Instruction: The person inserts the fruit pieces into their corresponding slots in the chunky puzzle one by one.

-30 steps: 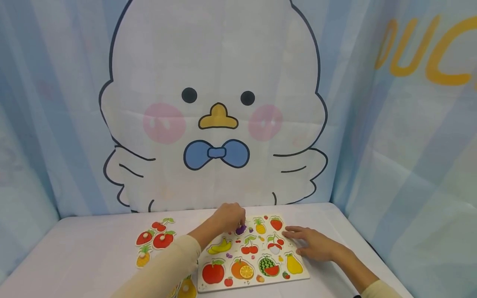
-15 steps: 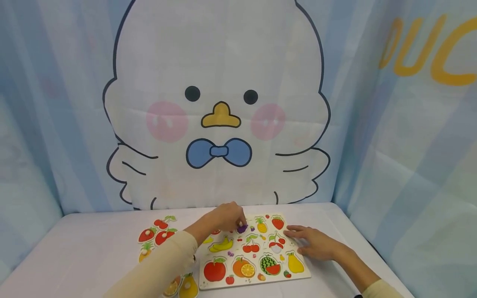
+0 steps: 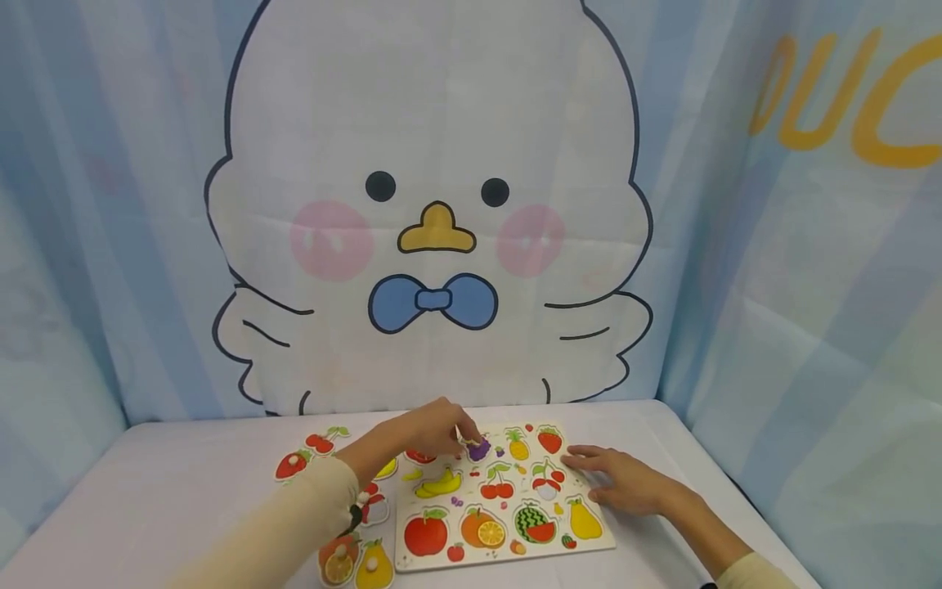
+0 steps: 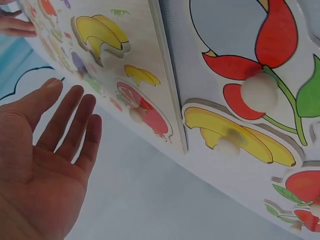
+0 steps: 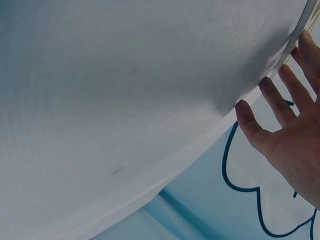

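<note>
Okay, fruit puzzle board (image 3: 482, 557) lies flat on the bench (image 3: 169, 499), knobbed pieces such as the pear piece (image 3: 374, 574) and strawberry piece (image 3: 291, 465) to its left. Left hand (image 3: 432, 429) released, fingers loose, over the board's far side by the purple grapes (image 3: 480, 451); contact unclear. Right hand (image 3: 621, 483) also holds nothing, fingers spread, fingertips at the board's right edge. Duck-print backdrop (image 3: 434, 360) behind.

Legible marking, head view: orange-yellow capital letters (image 3: 865, 114) reading "DUC", set high on the right-hand curtain (image 3: 809, 262). D appears narrow; C reaches the view's right edge.
</note>
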Available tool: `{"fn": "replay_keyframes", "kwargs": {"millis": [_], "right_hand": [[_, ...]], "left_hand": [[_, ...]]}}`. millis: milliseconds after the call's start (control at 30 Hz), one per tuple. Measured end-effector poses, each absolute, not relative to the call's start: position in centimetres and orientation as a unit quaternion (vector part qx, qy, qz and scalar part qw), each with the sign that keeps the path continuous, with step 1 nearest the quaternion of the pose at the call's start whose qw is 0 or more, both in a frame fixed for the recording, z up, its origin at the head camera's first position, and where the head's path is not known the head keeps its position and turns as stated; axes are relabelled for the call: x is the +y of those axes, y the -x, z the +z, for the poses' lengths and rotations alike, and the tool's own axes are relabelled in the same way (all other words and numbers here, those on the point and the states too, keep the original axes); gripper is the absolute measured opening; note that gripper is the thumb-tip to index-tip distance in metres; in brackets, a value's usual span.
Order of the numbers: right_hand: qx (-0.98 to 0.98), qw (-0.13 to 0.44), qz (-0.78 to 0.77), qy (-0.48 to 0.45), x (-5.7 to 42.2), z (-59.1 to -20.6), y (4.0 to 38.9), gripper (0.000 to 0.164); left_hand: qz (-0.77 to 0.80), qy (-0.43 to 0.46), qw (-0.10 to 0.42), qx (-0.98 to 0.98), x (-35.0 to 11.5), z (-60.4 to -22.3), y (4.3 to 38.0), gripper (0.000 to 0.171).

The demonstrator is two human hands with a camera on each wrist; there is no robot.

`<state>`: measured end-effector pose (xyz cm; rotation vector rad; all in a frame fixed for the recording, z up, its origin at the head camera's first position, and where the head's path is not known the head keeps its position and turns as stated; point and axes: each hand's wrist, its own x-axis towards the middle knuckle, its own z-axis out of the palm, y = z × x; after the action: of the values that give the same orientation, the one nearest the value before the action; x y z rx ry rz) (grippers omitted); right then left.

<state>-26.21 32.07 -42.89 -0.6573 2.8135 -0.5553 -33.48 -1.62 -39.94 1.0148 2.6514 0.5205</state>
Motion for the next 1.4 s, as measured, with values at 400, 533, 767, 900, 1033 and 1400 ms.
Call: {"fn": "replay_keyframes", "kwargs": {"millis": [400,533,767,900,1033,1400], "right_hand": [[0.955,0.101,-0.184,0.210,32.0,-43.0,26.5,0.055],[0.954,0.102,-0.183,0.213,31.9,-43.0,26.4,0.056],[0.957,0.104,-0.182,0.200,31.8,-42.9,26.4,0.056],[0.959,0.108,-0.184,0.187,31.6,-42.9,26.4,0.057],[0.959,0.106,-0.184,0.188,31.7,-43.0,26.3,0.057],[0.960,0.106,-0.181,0.188,31.6,-42.8,26.1,0.057]], "left_hand": [[0.180,-0.344,0.130,0.912,-6.2,-39.6,32.5,0.015],[0.167,-0.352,0.136,0.911,-8.2,-39.6,31.4,0.012],[0.165,-0.317,0.142,0.923,-11.7,-39.6,30.5,0.012],[0.157,-0.297,0.141,0.931,-13.8,-39.7,30.0,0.012],[0.157,-0.288,0.144,0.934,-16.1,-39.8,29.4,0.014],[0.160,-0.178,0.171,0.956,-21.3,-40.6,27.9,0.025]]}}
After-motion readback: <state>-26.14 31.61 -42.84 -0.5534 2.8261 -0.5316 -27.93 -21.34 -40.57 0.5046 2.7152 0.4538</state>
